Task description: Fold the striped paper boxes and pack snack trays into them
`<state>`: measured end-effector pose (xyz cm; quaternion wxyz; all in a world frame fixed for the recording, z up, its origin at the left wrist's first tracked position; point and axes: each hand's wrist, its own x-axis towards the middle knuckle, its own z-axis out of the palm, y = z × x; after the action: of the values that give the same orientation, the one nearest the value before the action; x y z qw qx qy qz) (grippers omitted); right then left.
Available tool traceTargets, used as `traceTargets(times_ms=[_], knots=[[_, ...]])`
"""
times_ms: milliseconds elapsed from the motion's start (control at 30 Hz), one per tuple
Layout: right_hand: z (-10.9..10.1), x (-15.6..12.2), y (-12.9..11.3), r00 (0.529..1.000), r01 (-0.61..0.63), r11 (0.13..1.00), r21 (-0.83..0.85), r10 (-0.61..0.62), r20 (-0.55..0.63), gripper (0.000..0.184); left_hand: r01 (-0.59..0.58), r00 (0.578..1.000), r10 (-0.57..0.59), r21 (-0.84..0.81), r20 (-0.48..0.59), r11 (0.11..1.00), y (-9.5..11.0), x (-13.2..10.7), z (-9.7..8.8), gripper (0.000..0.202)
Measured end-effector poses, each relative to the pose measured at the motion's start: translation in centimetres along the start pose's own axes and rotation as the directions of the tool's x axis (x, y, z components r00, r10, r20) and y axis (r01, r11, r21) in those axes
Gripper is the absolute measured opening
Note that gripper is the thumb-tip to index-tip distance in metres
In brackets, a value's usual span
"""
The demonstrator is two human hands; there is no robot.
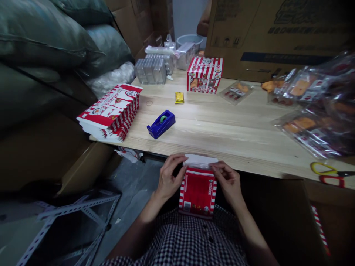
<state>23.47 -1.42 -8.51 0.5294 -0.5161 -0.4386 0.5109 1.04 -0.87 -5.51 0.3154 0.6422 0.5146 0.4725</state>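
Note:
A red-and-white striped carton (197, 193) stands upright on my lap, just below the table's front edge. Its white top flap (200, 160) is folded over the opening. My left hand (169, 176) grips the carton's upper left corner, fingers curled onto the flap. My right hand (226, 178) grips the upper right corner the same way. Both thumbs press against the carton's sides.
On the wooden table (222, 129) lie a stack of flat striped cartons (111, 112), a blue tape dispenser (161, 123), a small gold packet (179, 97), an assembled striped box (204, 74), clear plastic trays (152, 69), bagged toy food (313, 107) and scissors (328, 173). Cardboard boxes stand behind.

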Motion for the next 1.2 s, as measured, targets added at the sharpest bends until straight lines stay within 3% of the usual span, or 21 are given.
traceTargets(times_ms=[67,133,233,333,433,600,667,733,833,900,1067,1133,1167,1200], knots=[[0.0,0.0,0.0,1.0,-0.001,1.0,0.007,0.001,0.005,0.01,0.123,0.988,-0.138,-0.176,-0.071,0.977,-0.3,-0.3,0.6,0.029],[0.0,-0.2,0.1,1.0,-0.005,1.0,0.012,0.005,0.006,0.009,0.273,0.938,-0.34,-0.447,-0.074,0.852,-0.5,-0.4,1.0,0.03],[0.1,-0.3,0.1,1.0,0.014,1.0,0.009,-0.014,0.019,0.008,0.456,0.837,-0.529,-0.714,0.141,0.531,-0.6,-0.4,1.4,0.023],[0.4,-0.4,-0.2,0.998,0.044,0.999,-0.004,-0.044,0.042,0.006,0.531,0.775,-0.574,-0.766,0.266,0.363,0.0,-0.4,1.8,0.021],[0.8,-0.5,-0.5,0.995,0.081,0.996,-0.023,-0.08,0.06,0.004,0.524,0.783,-0.571,-0.757,0.248,0.39,0.9,-0.5,2.0,0.026],[1.6,-1.0,-1.6,0.983,0.174,0.976,-0.129,-0.163,0.088,0.007,0.501,0.826,-0.541,-0.644,0.157,0.578,2.2,-0.3,1.3,0.031],[1.7,-1.0,-2.2,0.976,0.196,0.962,-0.19,-0.173,0.135,0.012,0.497,0.834,-0.53,-0.623,0.152,0.604,2.3,-0.3,0.9,0.031],[1.7,-1.0,-2.7,0.97,0.202,0.955,-0.217,-0.165,0.179,0.018,0.531,0.806,-0.555,-0.667,0.206,0.522,1.9,-0.4,0.4,0.03],[1.6,-0.9,-3.1,0.967,0.208,0.955,-0.213,-0.167,0.194,0.022,0.594,0.718,-0.612,-0.751,0.331,0.29,1.1,-0.8,0.2,0.029],[1.5,-0.8,-3.1,0.966,0.215,0.954,-0.21,-0.176,0.189,0.023,0.593,0.692,-0.628,-0.777,0.357,0.212,0.8,-1.1,0.4,0.023],[1.7,-1.1,-2.5,0.974,0.192,0.959,-0.21,-0.16,0.16,0.021,0.603,0.679,-0.635,-0.773,0.368,0.197,1.3,-1.2,1.4,0.02],[1.9,-1.5,-2.3,0.987,0.136,0.978,-0.157,-0.12,0.108,0.007,0.622,0.673,-0.638,-0.752,0.373,0.217,1.5,-1.1,1.5,0.023],[2.1,-1.6,-2.1,0.995,0.085,0.993,-0.088,-0.079,0.064,0.012,0.629,0.673,-0.638,-0.743,0.374,0.228,1.5,-0.9,1.5,0.024],[2.1,-1.8,-2.0,1.0,0.021,1.0,0.014,-0.022,0.011,0.03,0.637,0.673,-0.637,-0.734,0.377,0.238,1.5,-0.8,1.5,0.025]])
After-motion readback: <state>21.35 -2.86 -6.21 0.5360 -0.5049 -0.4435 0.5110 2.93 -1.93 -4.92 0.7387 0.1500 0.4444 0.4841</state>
